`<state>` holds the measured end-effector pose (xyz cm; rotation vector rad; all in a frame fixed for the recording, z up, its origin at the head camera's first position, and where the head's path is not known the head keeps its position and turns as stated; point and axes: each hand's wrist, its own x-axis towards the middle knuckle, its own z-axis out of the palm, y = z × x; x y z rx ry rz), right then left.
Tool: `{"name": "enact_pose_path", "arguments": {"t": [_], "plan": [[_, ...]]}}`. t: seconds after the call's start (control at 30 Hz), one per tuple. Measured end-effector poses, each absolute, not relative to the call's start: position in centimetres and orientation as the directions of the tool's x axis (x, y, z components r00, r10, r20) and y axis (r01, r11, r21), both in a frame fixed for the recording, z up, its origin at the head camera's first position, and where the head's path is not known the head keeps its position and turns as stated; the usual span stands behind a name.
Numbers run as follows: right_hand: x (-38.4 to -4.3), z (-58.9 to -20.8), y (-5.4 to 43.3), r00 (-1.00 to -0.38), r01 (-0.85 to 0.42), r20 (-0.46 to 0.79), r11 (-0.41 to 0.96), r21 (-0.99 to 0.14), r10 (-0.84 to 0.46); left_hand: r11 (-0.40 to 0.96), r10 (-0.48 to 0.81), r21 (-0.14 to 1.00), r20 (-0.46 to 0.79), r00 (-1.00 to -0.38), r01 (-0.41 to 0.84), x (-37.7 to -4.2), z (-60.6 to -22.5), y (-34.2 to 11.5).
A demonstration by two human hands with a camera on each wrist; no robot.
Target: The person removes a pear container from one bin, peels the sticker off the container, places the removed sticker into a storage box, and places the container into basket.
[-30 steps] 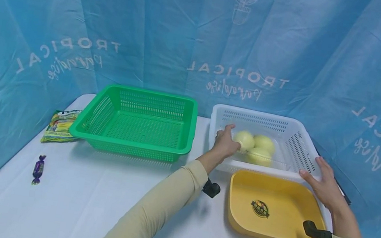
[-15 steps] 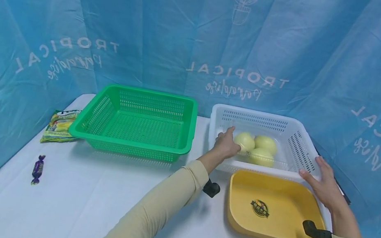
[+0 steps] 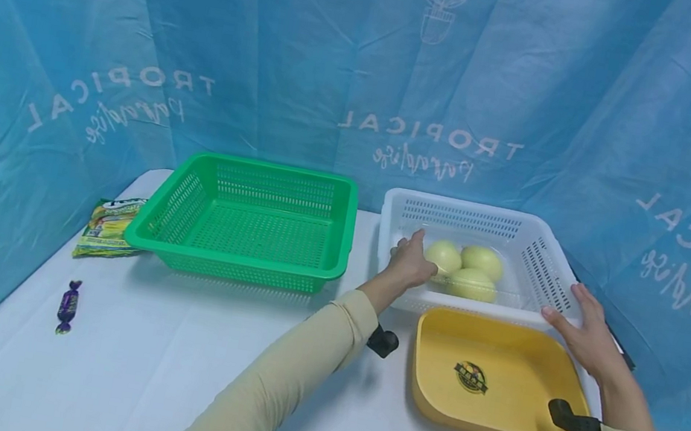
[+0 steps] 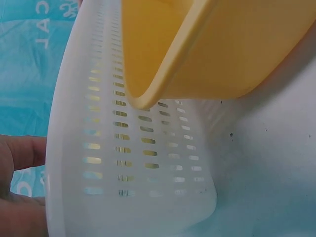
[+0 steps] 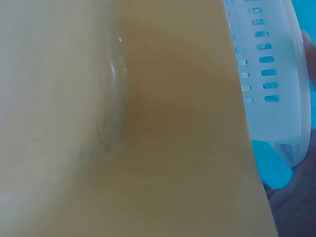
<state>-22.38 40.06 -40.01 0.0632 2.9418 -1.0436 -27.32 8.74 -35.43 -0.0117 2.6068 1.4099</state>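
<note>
In the head view, a white slotted basket [image 3: 453, 304] stands at the back right. Three pale yellow-green round fruits [image 3: 472, 285] sit together inside it. My left hand [image 3: 409, 262] lies over the basket's left front corner, thumb near the leftmost fruit and index finger stretched out. Its fingers [image 4: 22, 148] show beyond the basket rim in the left wrist view; their exact contact is unclear. At the right rim, my right hand [image 3: 591, 333] rests with spread fingers. A yellow tub [image 3: 512, 362] with a dark label stands in front of the basket.
A green slotted basket [image 3: 237, 259] stands at the back left. Beside it lies a yellow-green packet [image 3: 110, 227], with a purple wrapped candy [image 3: 68, 307] farther forward. Blue printed curtains [image 3: 317, 53] surround the white-covered table [image 3: 145, 365]. A dark-edged thing [image 3: 625, 356] shows behind my right hand.
The fruits have shifted slightly to the right within the white basket. Both hands have stayed nearly where they were.
</note>
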Motion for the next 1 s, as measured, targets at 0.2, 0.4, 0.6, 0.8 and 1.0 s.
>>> {"name": "enact_pose_path", "arguments": {"t": [0.2, 0.4, 0.6, 0.8, 1.0], "plan": [[-22.5, -40.0, 40.0, -0.999, 0.044, -0.041, 0.772, -0.634, 0.024, 0.548, 0.100, 0.834, -0.145, -0.984, -0.067, -27.0, -35.1, 8.2], [-22.5, -39.9, 40.0, -0.999, 0.041, -0.042, 0.772, -0.634, 0.018, 0.498, 0.148, 0.866, -0.128, -0.981, -0.038, -26.0, -34.5, 7.4], [-22.5, -39.9, 40.2, -0.999, 0.033, -0.047, 0.770, -0.637, 0.005, 0.488, 0.203, 0.873, -0.137, -0.969, -0.021, -24.9, -34.4, 6.6], [-22.5, -39.8, 40.4, -0.998, 0.029, -0.060, 0.760, -0.649, -0.014, 0.460, 0.254, 0.887, -0.092, -0.963, 0.037, -24.0, -34.2, 5.5], [-22.6, -39.6, 40.4, -0.997, 0.047, -0.075, 0.769, -0.638, -0.001, 0.395, 0.280, 0.918, -0.075, -0.957, 0.044, -23.2, -33.6, 3.8]]}}
